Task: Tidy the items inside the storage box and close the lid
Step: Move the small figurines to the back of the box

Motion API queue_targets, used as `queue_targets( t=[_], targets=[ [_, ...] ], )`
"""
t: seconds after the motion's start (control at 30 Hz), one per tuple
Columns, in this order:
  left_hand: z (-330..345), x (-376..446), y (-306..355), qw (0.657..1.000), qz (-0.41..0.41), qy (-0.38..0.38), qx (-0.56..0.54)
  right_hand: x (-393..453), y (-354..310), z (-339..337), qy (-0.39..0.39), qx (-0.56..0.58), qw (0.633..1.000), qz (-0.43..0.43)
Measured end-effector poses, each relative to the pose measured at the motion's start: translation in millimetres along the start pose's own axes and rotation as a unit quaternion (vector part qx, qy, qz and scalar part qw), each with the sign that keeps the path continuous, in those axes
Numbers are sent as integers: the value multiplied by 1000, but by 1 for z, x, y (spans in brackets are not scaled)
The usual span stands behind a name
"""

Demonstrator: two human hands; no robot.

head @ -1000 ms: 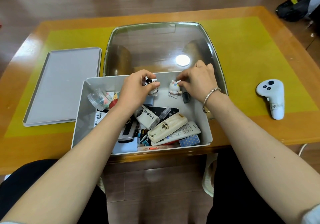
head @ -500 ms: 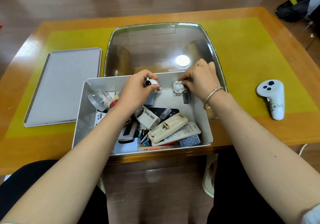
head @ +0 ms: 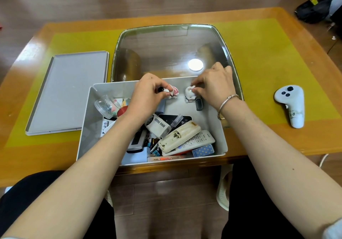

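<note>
A white storage box (head: 221, 138) stands open at the table's near edge, with its grey lid (head: 68, 92) lying flat to the left. My left hand (head: 148, 96) pinches a small pink-and-white figurine (head: 173, 92) at the box's far wall. Beside it, my right hand (head: 215, 87) pinches a white rabbit figurine (head: 189, 95), which lies tilted on the box floor. A small dark bottle (head: 199, 105) lies just right of the rabbit. The near half holds a MINI FAN box (head: 160, 126), two white remotes (head: 182, 137), a clear round case (head: 105, 106) and several small items.
A glass panel (head: 170, 50) is set into the yellow-topped wooden table (head: 268, 57) behind the box. A white handheld controller (head: 292, 105) lies to the right. A black bag (head: 312, 10) sits on the floor at the far right.
My right hand has tipped the rabbit figurine from upright onto its side and keeps pinching it. My left hand has shifted the pink figurine slightly along the far wall.
</note>
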State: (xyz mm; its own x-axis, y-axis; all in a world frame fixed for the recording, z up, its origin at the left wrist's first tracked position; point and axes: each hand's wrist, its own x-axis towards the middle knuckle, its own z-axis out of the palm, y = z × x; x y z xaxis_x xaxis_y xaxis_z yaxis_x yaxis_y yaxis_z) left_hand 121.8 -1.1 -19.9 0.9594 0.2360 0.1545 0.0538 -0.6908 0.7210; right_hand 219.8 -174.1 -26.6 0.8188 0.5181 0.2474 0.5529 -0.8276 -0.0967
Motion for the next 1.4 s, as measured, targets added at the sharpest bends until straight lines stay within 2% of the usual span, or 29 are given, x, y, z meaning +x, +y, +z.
queue_targets(
  t=[0.2,0.3,0.47,0.57,0.7,0.8,0.93,1.03,1.2,1.4],
  targets=[
    [3,1,-5,999,6,-42,27,-2,1,-3,4,31,999,8],
    [2,2,-4,999,28,-37,15,-2,3,-11,23,90,996,3],
    [-1,4,1,995,-5,-34,-94,-7,-2,-24,-47,250,966,-52],
    [-2,2,7,978,-22,-51,-201,-10,-8,-27,-73,277,955,-79],
    [-2,1,13,966,-22,-29,-258,-10,-11,-28,-103,315,941,-63],
    [-3,3,12,970,-19,2,-244,-9,-12,-28,-110,347,930,-46],
    [-5,6,12,978,20,-13,-208,-10,-12,-31,-107,398,911,-34],
    [-4,6,14,973,21,6,-230,-11,-15,-28,-111,388,914,-35],
    [-5,9,12,972,14,35,-233,-10,-16,-22,-69,292,952,-56],
    [-3,10,5,993,51,51,-93,-7,-11,-19,-13,185,979,-84]
  ],
)
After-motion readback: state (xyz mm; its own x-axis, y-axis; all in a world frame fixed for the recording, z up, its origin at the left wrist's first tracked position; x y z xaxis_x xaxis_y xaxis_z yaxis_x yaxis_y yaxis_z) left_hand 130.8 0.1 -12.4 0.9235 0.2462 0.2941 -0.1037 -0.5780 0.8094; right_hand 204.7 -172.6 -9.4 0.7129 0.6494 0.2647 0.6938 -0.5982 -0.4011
